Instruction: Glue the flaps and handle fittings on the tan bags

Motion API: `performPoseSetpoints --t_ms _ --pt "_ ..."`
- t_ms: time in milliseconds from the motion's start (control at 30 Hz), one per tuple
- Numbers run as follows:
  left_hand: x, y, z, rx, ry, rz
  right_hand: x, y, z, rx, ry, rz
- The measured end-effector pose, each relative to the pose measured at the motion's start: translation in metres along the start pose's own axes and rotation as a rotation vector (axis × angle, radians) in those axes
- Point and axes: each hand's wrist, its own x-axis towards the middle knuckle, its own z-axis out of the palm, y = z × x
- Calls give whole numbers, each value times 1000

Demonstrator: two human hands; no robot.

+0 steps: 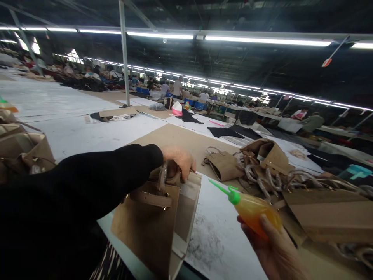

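Note:
A tan handbag (148, 229) with plastic-wrapped handles stands at the near edge of the white-covered table. My left hand (182, 160), coming out of a black sleeve, reaches over its top and has its fingers closed on the bag's upper edge. To the right of the bag, my right hand (271, 241) is wrapped round a squeeze bottle (256, 212) of orange-yellow liquid. The bottle's green nozzle points up and left, apart from the bag.
Several tan bags (329, 210) lie piled on the right, and more bags (23, 149) stand at the far left. Black fabric pieces (225, 132), a metal post (124, 54) and a flattened carton piece (118, 112) are farther back. People work in the distance.

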Motion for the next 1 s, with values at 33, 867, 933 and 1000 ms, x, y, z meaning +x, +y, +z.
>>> performPoseSetpoints --t_ms 33,867,933,1000 --pt "4 -1 5 -5 18 -2 1 -2 -6 -97 -36 -95" --pt "33 -8 45 -19 -77 -57 6 11 -8 -820 -189 -653" --pt "34 -9 46 -16 -116 -63 3 12 -7 -813 -212 -667" --pt "36 -10 47 -2 -167 -71 1 13 -7 -779 -224 -666"
